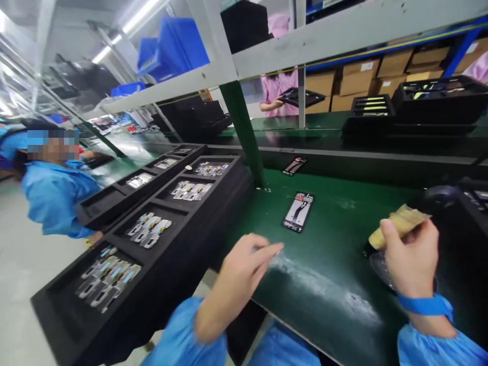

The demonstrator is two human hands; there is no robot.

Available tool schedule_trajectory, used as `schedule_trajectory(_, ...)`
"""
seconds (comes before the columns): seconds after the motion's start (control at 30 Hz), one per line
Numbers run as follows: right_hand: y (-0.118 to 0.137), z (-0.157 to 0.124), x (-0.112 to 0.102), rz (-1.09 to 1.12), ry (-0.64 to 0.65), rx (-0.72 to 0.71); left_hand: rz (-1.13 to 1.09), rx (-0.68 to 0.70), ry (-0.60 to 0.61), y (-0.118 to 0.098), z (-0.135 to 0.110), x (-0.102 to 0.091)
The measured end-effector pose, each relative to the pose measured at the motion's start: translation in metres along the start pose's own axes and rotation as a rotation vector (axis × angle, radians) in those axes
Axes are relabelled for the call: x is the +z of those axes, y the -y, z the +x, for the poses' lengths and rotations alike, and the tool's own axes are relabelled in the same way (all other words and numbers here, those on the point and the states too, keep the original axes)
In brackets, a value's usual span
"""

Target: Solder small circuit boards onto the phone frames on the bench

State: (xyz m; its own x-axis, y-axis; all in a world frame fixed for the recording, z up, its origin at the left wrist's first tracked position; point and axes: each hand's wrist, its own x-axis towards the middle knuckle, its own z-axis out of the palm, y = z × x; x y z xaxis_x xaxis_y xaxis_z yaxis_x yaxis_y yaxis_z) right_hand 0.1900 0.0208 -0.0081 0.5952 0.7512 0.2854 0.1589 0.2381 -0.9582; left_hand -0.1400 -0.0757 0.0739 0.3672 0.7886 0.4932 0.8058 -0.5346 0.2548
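Left hand: the left hand (244, 272) is held over the near edge of the counter (343, 239), palm down; its fingers (269, 250) are stretched out loosely and spread, and nothing is seen to be gripped. The outline is blurred.
Right hand: the right hand (412, 259) is curled tightly round a tool (400, 223), the thumb pressed along the tan wrapping of its handle. The wrapping is judged to be there for a surer grip.
Tool tip: the dark tip is pointed down and to the left, over a round grey thing that is mostly hidden by the hand and cannot be made out.
Wrist strap: a blue wrist strap (425, 305) is worn on the right wrist, above the blue sleeve.
Phone panel: a phone panel (298, 211) is laid flat on the green counter between the two hands and a little beyond them, touched by neither. It is judged to be set there within easy reach of both.
Second panel: a second panel (294, 165) is laid farther back, near the green post.
Trays: black trays (160, 290) are stacked at the counter's left end, beside the left hand; small parts (148, 230) are sorted into separate compartments, presumably so that they are kept apart and easily picked.
Others: one person in blue (57, 198) is seated at the left, and one in pink (278, 86) is seen behind the shelf.
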Motion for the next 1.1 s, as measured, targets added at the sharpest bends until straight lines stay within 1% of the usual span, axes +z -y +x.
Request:
schedule_trajectory(0.07, 0.0, -0.005, 0.001, -0.062, 0.036, 0.075, 0.009, -0.001, -0.017, 0.02, 0.04, 0.07)
schedule_trajectory(0.1, 0.001, -0.008, 0.0, -0.08, 0.029, 0.079, 0.048, -0.018, 0.012, 0.032, 0.06, 0.098)
schedule_trajectory(0.13, 0.003, -0.011, 0.0, -0.079, 0.017, 0.075, 0.082, -0.026, 0.052, 0.044, 0.078, 0.121)
schedule_trajectory(0.17, 0.006, -0.015, -0.001, -0.058, -0.001, 0.072, 0.102, -0.019, 0.088, 0.055, 0.094, 0.137)
schedule_trajectory(0.2, 0.01, -0.018, -0.002, -0.015, -0.021, 0.073, 0.112, -0.002, 0.127, 0.064, 0.106, 0.148)
schedule_trajectory(0.23, 0.014, -0.02, -0.003, 0.039, -0.043, 0.076, 0.108, 0.027, 0.165, 0.072, 0.113, 0.155)
schedule_trajectory(0.3, 0.022, -0.02, -0.006, 0.157, -0.088, 0.088, 0.06, 0.099, 0.228, 0.083, 0.118, 0.159)
schedule_trajectory(0.37, 0.027, -0.013, -0.009, 0.245, -0.123, 0.069, -0.018, 0.15, 0.27, 0.09, 0.113, 0.159)
schedule_trajectory(0.47, 0.028, 0.002, -0.018, 0.345, -0.161, -0.045, -0.145, 0.164, 0.277, 0.092, 0.102, 0.161)
schedule_trajectory(0.5, 0.028, 0.006, -0.021, 0.358, -0.176, -0.08, -0.182, 0.166, 0.288, 0.089, 0.099, 0.163)
schedule_trajectory(0.57, 0.026, 0.011, -0.026, 0.342, -0.164, -0.085, -0.24, 0.176, 0.317, 0.074, 0.091, 0.167)
schedule_trajectory(0.63, 0.024, 0.011, -0.028, 0.292, -0.127, -0.052, -0.268, 0.189, 0.356, 0.05, 0.082, 0.168)
schedule_trajectory(0.73, 0.022, 0.004, -0.024, 0.253, -0.112, -0.056, -0.307, 0.217, 0.445, 0.012, 0.067, 0.162)
schedule_trajectory(0.8, 0.019, -0.001, -0.021, 0.271, -0.105, -0.067, -0.354, 0.249, 0.517, -0.004, 0.059, 0.156)
schedule_trajectory(0.83, 0.017, -0.002, -0.019, 0.279, -0.104, -0.076, -0.378, 0.264, 0.549, -0.009, 0.057, 0.153)
schedule_trajectory(0.9, 0.014, -0.004, -0.016, 0.281, -0.102, -0.091, -0.419, 0.272, 0.583, -0.01, 0.055, 0.148)
schedule_trajectory(1.0, 0.01, -0.004, -0.015, 0.251, -0.102, -0.102, -0.452, 0.288, 0.571, -0.004, 0.058, 0.142)
schedule_trajectory(1.1, 0.009, -0.004, -0.015, 0.237, -0.097, -0.1, -0.413, 0.378, 0.574, 0.0, 0.061, 0.137)
